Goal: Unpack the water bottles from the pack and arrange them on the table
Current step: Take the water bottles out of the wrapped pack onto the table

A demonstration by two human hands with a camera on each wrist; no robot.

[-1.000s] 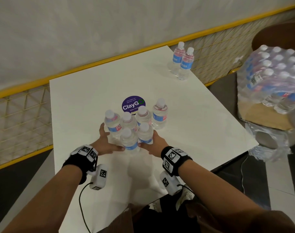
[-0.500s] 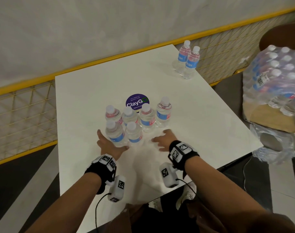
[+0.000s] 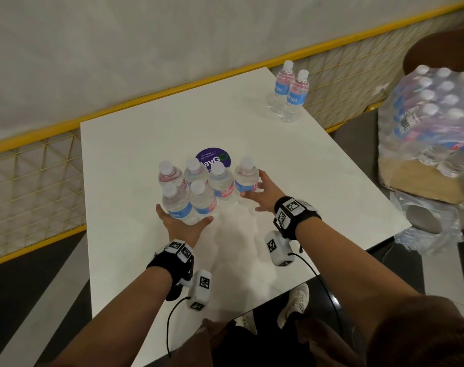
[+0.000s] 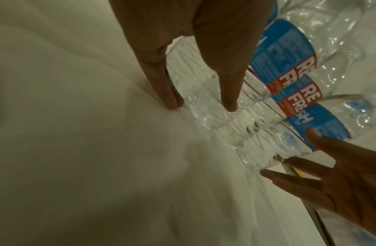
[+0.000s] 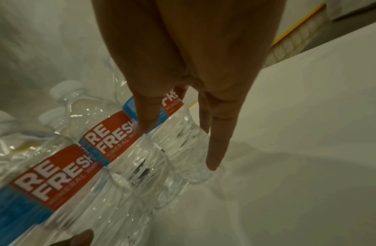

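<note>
- I see the white counter point(image 3: 151, 133) carrying a cluster of six bottles point(image 3: 199, 186) near its middle, standing upright and touching one another; two more bottles point(image 3: 289, 94) stand well apart at the far right corner.
- The pack point(image 3: 434, 115), wrapped in plastic, sits off the counter to my right and looks largely full, so I judge the unpacking is at an early stage.
- My left hand point(image 3: 182, 226) has straight, spread fingers pressed against the base of the nearest bottle point(image 3: 176, 207), gripping nothing.
- My right hand point(image 3: 264, 193) is likewise flat, fingers extended against the rightmost bottle point(image 3: 246, 178).
- I judge the step is squaring up the cluster; next calls for a gentle inward nudge without tipping, then a reach to the pack.
- The pack is blurred, its count unclear; the sticker point(image 3: 212, 158) is partly covered.
</note>
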